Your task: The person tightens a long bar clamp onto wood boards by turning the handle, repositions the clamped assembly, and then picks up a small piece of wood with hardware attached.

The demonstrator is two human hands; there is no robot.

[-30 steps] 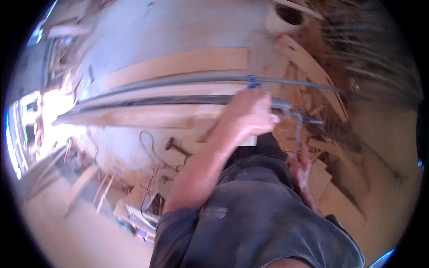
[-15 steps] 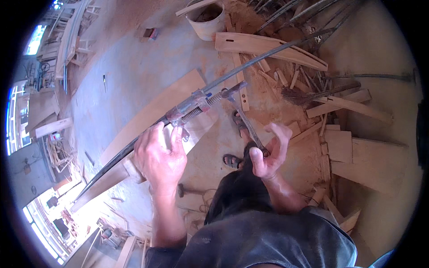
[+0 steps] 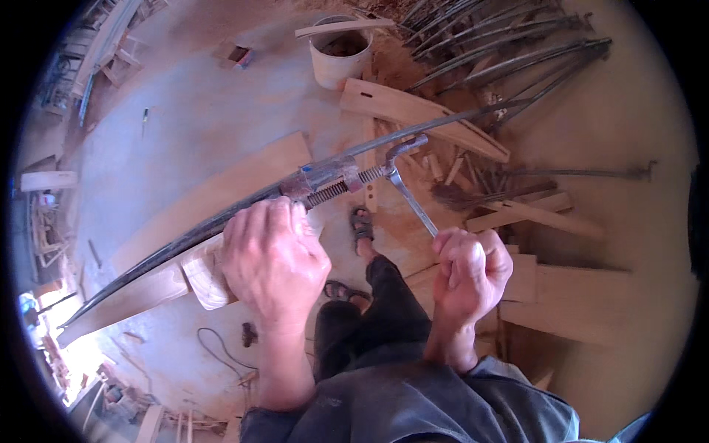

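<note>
A long metal bar clamp slants from the lower left to the upper right, with a threaded screw beside its bar. My left hand is closed over the clamp by its screw end, fingertips hidden behind it. Below the bar lies a long pale wooden piece, with a short wood block against it beside my left hand. A wrench meets the screw's outer end, by a bent handle. My right hand is closed in a fist around the wrench's lower end.
A white bucket with a board across its top stands ahead. More metal bars lean at the far right. Slotted boards, offcuts and a broom-like bundle lie at the right. A broad flat board lies beyond the clamp.
My right hand has gone from loosely spread fingers to a closed grip on the wrench. The view has shifted, and the clamp appears slightly lower and further left.
</note>
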